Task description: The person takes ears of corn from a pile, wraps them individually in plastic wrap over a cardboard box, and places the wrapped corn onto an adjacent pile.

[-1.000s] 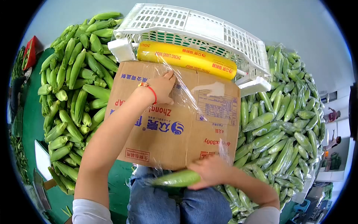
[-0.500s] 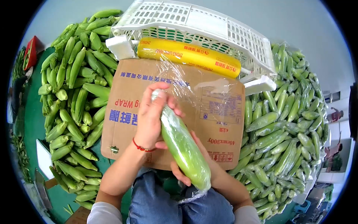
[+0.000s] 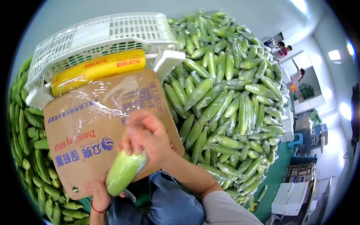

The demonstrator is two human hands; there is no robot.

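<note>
An ear of corn (image 3: 125,172) in green husk, glossy with clear cling film, is tilted over the front edge of the cardboard box. My right hand (image 3: 148,137) is closed around its upper end, slightly blurred. Low on its left side, my left hand (image 3: 100,193), with a red string on the wrist, grips the other end; most of those fingers are hidden behind the corn. Beyond the box lies a yellow cling film roll (image 3: 99,71), with clear film stretched over the cardboard box (image 3: 86,127).
A white plastic crate (image 3: 101,32) stands behind the roll, with white blocks at the roll's ends. Film-wrapped corn (image 3: 228,108) is heaped on the right, unwrapped corn (image 3: 41,180) on the left. Other people (image 3: 283,50) are in the far background.
The view has swung right. My right hand has gone from the corn's lower end to its upper end, while my left hand has moved down to the lower end.
</note>
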